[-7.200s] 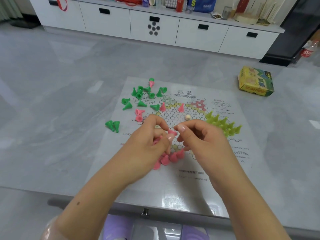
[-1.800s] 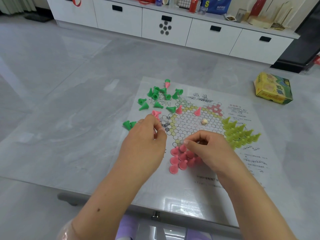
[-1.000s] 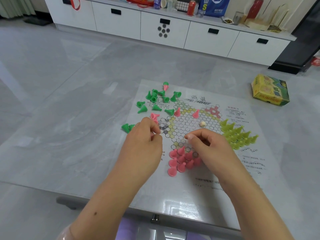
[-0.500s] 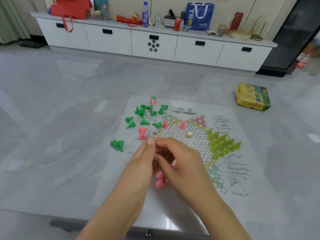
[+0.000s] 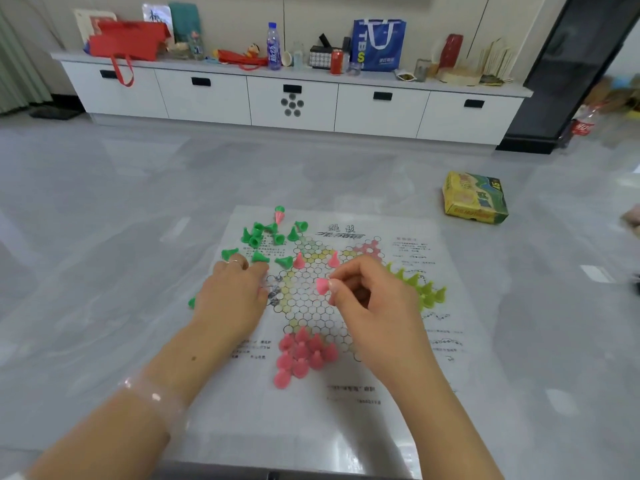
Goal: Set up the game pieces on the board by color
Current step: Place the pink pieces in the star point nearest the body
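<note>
On the glossy grey counter, toward its near edge, a thin printed paper board with a hexagon-cell star is laid flat. A small pink plastic cone piece is pinched between the thumb and forefinger of the right hand, whose grip is clamped on it above the middle of the star; the long axis of the piece is tilted, the flared base turned left and the tip hidden behind the fingers. The left hand is rested on the board's left part, fingers loosely extended and holding nothing; a ring is seen on one finger. A cluster of about ten pink cones is stood upright, tips up, on the near point of the star. Two further pink cones are stood upright near the far side. Yellow-green cones are massed on the right point, their count uncertain. About a dozen dark green cones are scattered, mostly toppled, at the far left corner. A yellow cardboard box is seen beyond the far right corner.
</note>
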A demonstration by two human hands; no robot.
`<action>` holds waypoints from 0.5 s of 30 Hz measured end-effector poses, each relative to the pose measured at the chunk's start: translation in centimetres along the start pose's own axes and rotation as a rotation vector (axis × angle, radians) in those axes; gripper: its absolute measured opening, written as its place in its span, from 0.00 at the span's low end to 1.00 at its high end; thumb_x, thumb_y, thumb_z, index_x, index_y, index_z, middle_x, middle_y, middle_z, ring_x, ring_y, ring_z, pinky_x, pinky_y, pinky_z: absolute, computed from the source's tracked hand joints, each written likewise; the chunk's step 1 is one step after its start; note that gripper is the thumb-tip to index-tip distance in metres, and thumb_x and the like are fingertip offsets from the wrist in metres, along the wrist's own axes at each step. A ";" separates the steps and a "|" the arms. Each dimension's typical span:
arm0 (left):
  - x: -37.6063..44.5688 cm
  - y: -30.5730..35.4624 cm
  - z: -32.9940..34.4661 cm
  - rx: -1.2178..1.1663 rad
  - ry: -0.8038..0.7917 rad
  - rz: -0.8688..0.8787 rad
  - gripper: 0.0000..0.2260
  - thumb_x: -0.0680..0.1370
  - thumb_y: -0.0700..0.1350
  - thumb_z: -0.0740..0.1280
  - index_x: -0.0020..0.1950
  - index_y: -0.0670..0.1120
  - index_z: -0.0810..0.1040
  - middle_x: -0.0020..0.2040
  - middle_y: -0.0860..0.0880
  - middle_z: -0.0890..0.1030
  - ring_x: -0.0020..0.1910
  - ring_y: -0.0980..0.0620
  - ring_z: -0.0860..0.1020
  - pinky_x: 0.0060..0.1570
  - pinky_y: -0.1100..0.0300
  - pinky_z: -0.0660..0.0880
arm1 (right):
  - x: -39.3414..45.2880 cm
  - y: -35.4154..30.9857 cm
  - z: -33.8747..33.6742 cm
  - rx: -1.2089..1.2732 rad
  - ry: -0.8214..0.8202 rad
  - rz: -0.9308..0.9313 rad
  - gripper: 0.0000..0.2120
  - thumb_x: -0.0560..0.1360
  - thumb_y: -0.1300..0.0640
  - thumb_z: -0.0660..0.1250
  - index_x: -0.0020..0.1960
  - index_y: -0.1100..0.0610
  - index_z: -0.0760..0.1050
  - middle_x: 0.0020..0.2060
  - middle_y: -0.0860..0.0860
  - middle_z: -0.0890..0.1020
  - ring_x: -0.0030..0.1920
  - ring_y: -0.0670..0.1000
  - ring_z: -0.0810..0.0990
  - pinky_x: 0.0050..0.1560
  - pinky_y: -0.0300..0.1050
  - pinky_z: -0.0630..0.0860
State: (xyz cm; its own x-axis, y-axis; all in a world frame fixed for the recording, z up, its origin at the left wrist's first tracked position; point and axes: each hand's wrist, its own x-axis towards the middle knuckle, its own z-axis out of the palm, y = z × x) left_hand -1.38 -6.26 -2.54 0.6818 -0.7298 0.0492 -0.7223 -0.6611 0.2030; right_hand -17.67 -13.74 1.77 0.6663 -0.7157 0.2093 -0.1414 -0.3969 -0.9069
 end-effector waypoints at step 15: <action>-1.5 0.7 -1.8 -0.589 0.019 -0.127 0.08 0.79 0.41 0.57 0.44 0.45 0.75 0.38 0.49 0.76 0.34 0.52 0.71 0.33 0.61 0.66 | 0.3 0.0 -0.6 0.047 0.014 0.057 0.08 0.75 0.60 0.63 0.41 0.50 0.76 0.34 0.43 0.82 0.38 0.38 0.79 0.39 0.30 0.74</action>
State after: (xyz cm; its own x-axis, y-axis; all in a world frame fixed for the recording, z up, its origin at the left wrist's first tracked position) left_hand -2.73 -5.33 -0.67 0.7644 -0.6448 0.0059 -0.4536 -0.5312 0.7156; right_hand -17.97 -14.30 2.06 0.6482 -0.7441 0.1618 -0.1436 -0.3281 -0.9337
